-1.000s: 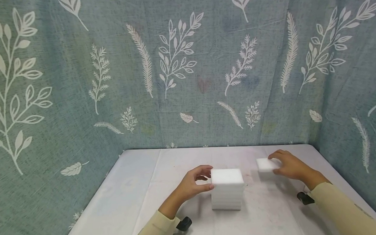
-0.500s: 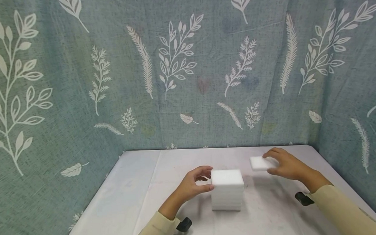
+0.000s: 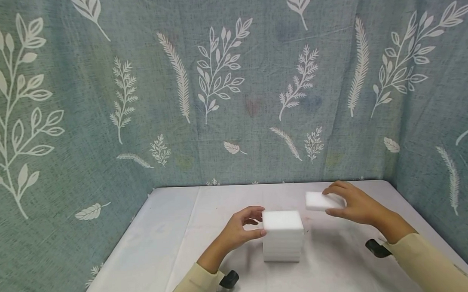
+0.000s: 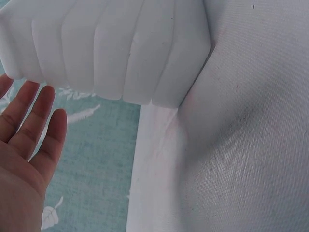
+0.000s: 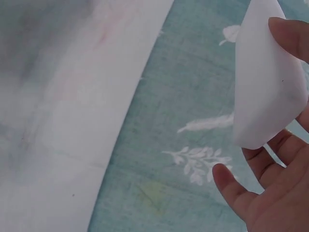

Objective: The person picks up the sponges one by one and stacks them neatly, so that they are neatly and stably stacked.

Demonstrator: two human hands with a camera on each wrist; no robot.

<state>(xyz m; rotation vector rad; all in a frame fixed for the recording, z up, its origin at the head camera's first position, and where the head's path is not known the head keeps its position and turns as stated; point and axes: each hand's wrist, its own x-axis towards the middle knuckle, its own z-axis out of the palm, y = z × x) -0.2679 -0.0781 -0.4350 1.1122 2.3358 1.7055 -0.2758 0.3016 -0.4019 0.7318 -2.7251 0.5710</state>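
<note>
A neat stack of white foam blocks (image 3: 283, 234), several layers high, stands upright on the white cloth-covered table. Beside its left side is my left hand (image 3: 238, 227), thumb at the front corner and index fingertip at the back corner near the top. The left wrist view shows the extended fingers (image 4: 34, 116) of that hand right at the stack's upper layers. To the right of the stack, my right hand (image 3: 356, 204) pinches a single white foam block (image 3: 316, 201) between thumb and fingers. This block (image 5: 265, 82) is raised over the table, its shadow showing below.
The white tablecloth (image 3: 175, 251) has faint reddish stains and fold lines. Blue-green curtains (image 3: 232, 86) with white leaf prints enclose the table at the back and both sides. Dark wrist-worn devices (image 3: 228, 279) sit under both sleeves.
My right hand has moved left and slightly up with the foam block, closer to the stack. The left hand and the stack have stayed in place.
</note>
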